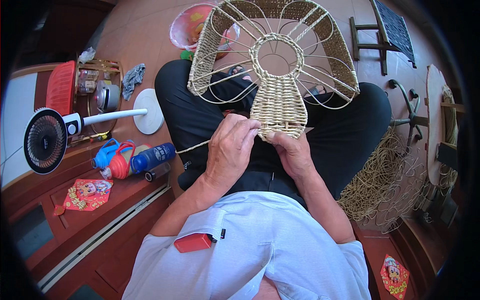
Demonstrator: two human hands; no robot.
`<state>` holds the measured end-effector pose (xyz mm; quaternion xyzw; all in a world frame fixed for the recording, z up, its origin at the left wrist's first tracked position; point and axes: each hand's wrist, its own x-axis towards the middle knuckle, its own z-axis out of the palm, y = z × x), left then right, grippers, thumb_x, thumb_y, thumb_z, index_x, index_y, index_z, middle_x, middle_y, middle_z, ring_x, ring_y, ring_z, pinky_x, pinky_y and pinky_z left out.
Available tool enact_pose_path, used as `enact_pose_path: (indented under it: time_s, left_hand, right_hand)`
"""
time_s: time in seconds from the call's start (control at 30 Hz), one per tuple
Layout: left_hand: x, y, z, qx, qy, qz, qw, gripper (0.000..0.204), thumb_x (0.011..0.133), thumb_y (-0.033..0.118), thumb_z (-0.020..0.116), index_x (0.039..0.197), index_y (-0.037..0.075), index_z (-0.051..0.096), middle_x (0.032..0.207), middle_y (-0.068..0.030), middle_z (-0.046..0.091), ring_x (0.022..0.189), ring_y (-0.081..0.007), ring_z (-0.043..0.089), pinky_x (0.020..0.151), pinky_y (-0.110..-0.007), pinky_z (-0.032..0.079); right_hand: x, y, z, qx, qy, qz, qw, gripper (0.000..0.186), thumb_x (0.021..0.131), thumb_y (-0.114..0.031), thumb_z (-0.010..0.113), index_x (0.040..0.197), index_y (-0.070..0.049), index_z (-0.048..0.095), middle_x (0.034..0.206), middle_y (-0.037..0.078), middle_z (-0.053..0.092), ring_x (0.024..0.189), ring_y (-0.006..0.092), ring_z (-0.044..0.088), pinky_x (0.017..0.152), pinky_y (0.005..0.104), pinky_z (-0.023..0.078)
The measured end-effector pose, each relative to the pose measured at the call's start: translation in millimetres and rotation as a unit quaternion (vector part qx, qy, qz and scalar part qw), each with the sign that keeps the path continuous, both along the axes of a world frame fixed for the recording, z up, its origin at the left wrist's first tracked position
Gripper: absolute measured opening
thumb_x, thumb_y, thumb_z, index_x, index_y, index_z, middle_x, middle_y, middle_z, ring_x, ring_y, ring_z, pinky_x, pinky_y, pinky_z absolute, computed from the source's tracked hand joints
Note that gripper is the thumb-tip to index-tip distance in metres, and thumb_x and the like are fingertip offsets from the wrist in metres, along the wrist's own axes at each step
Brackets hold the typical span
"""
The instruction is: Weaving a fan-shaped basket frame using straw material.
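A wicker piece (277,100) with a braided ring, radiating wire loops and a curved woven rim rests over my lap, its narrow woven panel pointing toward me. My left hand (231,147) pinches at the lower left corner of that panel, where a loose straw cord (192,147) trails off to the left; exactly what the fingertips hold is partly hidden. My right hand (292,155) grips the panel's lower edge, thumb on the weave and fingers underneath.
At left are a fan (45,140), bottles (152,157), a red basket (62,85), a rack (100,92) and a cloth (134,80). A pink tub (182,27) stands ahead. At right are a folding stool (392,32), a wheeled base (412,120) and heaped cord (370,185).
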<state>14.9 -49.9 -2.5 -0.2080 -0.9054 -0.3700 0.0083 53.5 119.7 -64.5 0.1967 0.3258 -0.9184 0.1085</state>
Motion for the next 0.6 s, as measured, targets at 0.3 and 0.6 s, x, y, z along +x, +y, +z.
enact_pose_path:
  time_s: [0.3,0.6]
  left_hand:
    - [-1,5,2,-0.017,0.006,0.011,1.000,0.013,0.091,-0.002,0.073,0.104,0.001,0.075,0.096,-0.0123,0.070,0.088,-0.0283,0.072,0.078,-0.038,0.057]
    - [-14,4,9,-0.033,-0.007,-0.035,0.999,0.011,0.090,0.001,0.074,0.102,0.001,0.073,0.094,-0.0113,0.069,0.085,-0.0280,0.071,0.076,-0.039,0.056]
  right_hand:
    - [-3,6,2,0.010,-0.011,0.015,1.000,0.052,0.085,0.009,0.069,0.137,0.004,0.060,0.128,0.012,0.071,0.114,0.0201,0.071,0.102,0.0341,0.057]
    - [-5,10,3,0.007,0.002,0.035,0.999,0.055,0.085,0.005,0.073,0.138,0.002,0.060,0.129,0.011,0.071,0.115,0.0206,0.072,0.101,0.0351,0.059]
